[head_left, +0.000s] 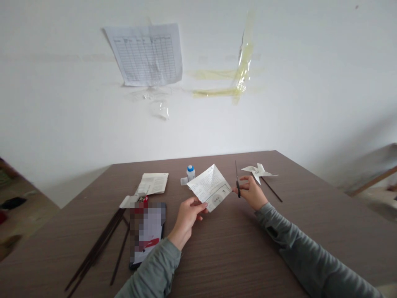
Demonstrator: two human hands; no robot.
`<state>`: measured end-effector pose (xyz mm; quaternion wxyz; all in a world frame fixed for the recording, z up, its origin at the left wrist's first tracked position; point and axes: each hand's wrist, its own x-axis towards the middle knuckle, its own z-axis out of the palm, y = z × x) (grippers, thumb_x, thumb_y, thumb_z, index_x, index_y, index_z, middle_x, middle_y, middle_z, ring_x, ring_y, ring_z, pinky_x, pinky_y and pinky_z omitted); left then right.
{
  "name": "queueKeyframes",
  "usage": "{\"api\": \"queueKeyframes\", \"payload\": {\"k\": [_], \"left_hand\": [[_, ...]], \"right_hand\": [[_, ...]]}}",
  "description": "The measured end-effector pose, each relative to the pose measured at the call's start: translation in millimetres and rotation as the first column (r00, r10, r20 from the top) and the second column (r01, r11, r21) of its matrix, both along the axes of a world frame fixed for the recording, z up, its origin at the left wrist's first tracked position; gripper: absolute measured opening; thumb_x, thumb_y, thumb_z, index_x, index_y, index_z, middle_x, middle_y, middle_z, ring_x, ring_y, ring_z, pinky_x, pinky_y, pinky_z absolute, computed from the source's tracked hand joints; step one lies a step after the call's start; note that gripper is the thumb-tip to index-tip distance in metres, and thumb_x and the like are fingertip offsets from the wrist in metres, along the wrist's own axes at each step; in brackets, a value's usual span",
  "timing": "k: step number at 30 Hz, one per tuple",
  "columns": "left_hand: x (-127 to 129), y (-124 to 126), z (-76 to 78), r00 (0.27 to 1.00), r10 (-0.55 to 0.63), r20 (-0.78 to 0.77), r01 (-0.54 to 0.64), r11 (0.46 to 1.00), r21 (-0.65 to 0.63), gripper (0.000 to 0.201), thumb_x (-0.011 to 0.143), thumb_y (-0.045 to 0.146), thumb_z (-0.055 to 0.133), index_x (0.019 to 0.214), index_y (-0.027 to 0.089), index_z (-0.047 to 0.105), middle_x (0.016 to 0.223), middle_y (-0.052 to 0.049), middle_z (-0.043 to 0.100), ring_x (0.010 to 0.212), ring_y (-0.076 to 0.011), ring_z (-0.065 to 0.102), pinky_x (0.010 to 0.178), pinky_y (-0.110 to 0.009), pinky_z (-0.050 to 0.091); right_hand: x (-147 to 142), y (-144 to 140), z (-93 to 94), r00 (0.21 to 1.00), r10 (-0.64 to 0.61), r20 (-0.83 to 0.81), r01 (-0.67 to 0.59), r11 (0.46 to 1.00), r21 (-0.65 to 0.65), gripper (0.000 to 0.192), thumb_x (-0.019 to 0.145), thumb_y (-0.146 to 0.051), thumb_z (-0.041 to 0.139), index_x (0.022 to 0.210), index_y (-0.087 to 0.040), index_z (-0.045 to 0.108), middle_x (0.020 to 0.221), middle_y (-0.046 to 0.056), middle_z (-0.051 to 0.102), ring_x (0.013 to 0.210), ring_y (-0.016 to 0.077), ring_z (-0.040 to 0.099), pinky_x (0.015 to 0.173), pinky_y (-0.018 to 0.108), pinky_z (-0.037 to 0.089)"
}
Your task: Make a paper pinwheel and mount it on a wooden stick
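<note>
My left hand point(188, 215) pinches the lower corner of a printed square of paper point(211, 186) and holds it up above the brown table point(232, 256). My right hand point(252, 191) grips a pair of scissors point(237, 180), blades pointing away from me, right at the paper's right edge. A finished white paper pinwheel point(259, 171) on a dark stick lies just beyond my right hand.
A small glue bottle with a blue cap point(190, 172) stands behind the paper. A folded leaflet point(153, 183) lies at the back left. Several dark thin sticks point(99, 244) and a flat dark object point(147, 234) lie at the left. A printed sheet point(145, 54) is taped to the wall.
</note>
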<state>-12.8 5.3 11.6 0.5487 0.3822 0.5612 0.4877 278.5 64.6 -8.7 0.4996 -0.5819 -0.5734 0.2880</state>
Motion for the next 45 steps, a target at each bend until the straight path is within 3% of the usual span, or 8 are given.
{"api": "queueKeyframes", "payload": {"k": [3, 6, 14, 19, 25, 33, 45], "left_hand": [[-1.8, -1.8, -0.6, 0.999, 0.035, 0.032, -0.034, 0.999, -0.023, 0.024, 0.078, 0.009, 0.111, 0.083, 0.020, 0.090, 0.087, -0.008, 0.094, 0.075, -0.0211, 0.089, 0.055, -0.020, 0.057], [-3.5, -2.8, -1.5, 0.997, 0.057, 0.061, -0.056, 0.998, -0.014, 0.023, 0.082, 0.006, 0.109, 0.083, 0.019, 0.091, 0.090, -0.009, 0.096, 0.078, -0.0217, 0.091, 0.060, -0.021, 0.063], [-2.2, -2.2, 1.6, 0.985, 0.125, 0.119, -0.128, 0.992, 0.019, 0.026, 0.083, 0.002, 0.110, 0.083, 0.019, 0.090, 0.088, -0.007, 0.096, 0.074, -0.0191, 0.091, 0.059, -0.019, 0.065], [-0.8, -4.2, 7.3, 0.982, 0.146, 0.122, -0.146, 0.989, -0.007, 0.027, 0.085, 0.000, 0.108, 0.088, 0.018, 0.089, 0.087, -0.006, 0.096, 0.071, -0.0188, 0.092, 0.051, -0.016, 0.058], [-0.1, -6.1, 14.3, 0.980, 0.178, 0.085, -0.178, 0.984, -0.002, 0.026, 0.095, -0.003, 0.096, 0.085, 0.018, 0.085, 0.085, -0.004, 0.095, 0.065, -0.0161, 0.089, 0.044, -0.015, 0.048], [-1.4, -5.3, 14.9, 0.980, 0.190, 0.051, -0.194, 0.978, 0.078, 0.024, 0.088, 0.005, 0.103, 0.086, 0.019, 0.083, 0.089, -0.006, 0.096, 0.068, -0.0199, 0.092, 0.045, -0.016, 0.048], [-5.3, -5.6, 8.4, 0.980, 0.188, 0.067, -0.196, 0.966, 0.166, 0.032, 0.078, 0.026, 0.115, 0.088, 0.019, 0.085, 0.097, -0.012, 0.098, 0.080, -0.0287, 0.097, 0.050, -0.021, 0.054]], "right_hand": [[0.5, -4.2, -1.8, 0.993, 0.113, 0.028, -0.114, 0.994, -0.001, 0.038, 0.082, -0.045, 0.103, 0.113, -0.029, 0.088, 0.099, 0.009, 0.100, 0.096, 0.0376, 0.094, 0.100, 0.053, 0.077], [-1.9, -7.4, -6.5, 0.984, 0.167, 0.067, -0.165, 0.986, -0.036, 0.041, 0.081, -0.047, 0.099, 0.115, -0.025, 0.097, 0.099, 0.011, 0.099, 0.096, 0.0382, 0.094, 0.100, 0.053, 0.076], [-18.0, -17.4, -19.3, 0.925, 0.377, 0.053, -0.363, 0.915, -0.175, 0.047, 0.078, -0.042, 0.101, 0.121, -0.022, 0.097, 0.081, 0.001, 0.090, 0.079, 0.0285, 0.085, 0.085, 0.043, 0.072], [-26.6, -30.9, -22.0, 0.905, 0.426, 0.013, -0.413, 0.883, -0.222, 0.046, 0.085, -0.054, 0.099, 0.118, -0.023, 0.094, 0.085, 0.005, 0.092, 0.083, 0.0303, 0.087, 0.082, 0.042, 0.071], [-31.5, -43.6, -16.4, 0.844, 0.521, -0.129, -0.536, 0.807, -0.247, 0.066, 0.092, -0.084, 0.094, 0.117, -0.023, 0.090, 0.093, 0.011, 0.096, 0.081, 0.0306, 0.088, 0.087, 0.047, 0.074], [-43.3, -57.0, -13.6, 0.757, 0.614, -0.222, -0.653, 0.709, -0.265, 0.088, 0.084, -0.102, 0.099, 0.119, -0.022, 0.088, 0.096, 0.011, 0.097, 0.080, 0.0295, 0.088, 0.089, 0.049, 0.076], [-54.9, -69.3, -11.5, 0.775, 0.614, -0.154, -0.632, 0.742, -0.224, 0.070, 0.088, -0.086, 0.106, 0.116, -0.023, 0.093, 0.091, 0.010, 0.098, 0.076, 0.0302, 0.089, 0.082, 0.046, 0.078]]}}
